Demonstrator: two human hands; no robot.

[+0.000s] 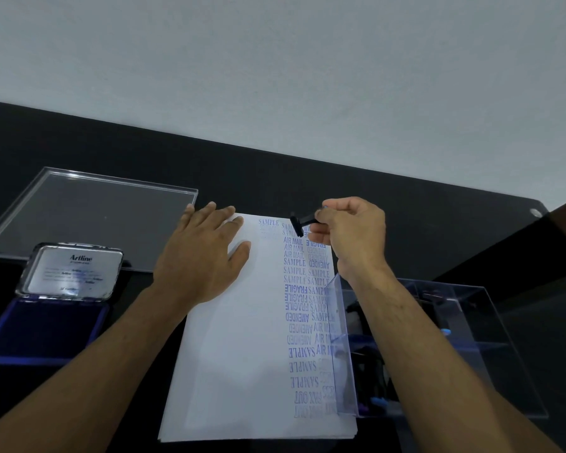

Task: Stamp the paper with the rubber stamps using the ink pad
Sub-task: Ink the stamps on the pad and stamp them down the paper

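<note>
Your left hand [200, 256] lies flat, fingers spread, on the paper [242, 338] at the black surface's [307, 178] near edge. Your right hand [350, 235] pinches a rubber stamp [299, 223] above the paper's far right corner. The open ink pad [43, 328] sits left. A pale wall [275, 60] stands behind.

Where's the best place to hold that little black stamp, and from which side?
By its slim handle, from the end away from the printing face. The right hand pinches the stamp there now. The handle sticks out like the stem of a T from the wide die bar, so gripping there probably keeps fingers off the inked face and lets it press flat onto the paper.
</note>
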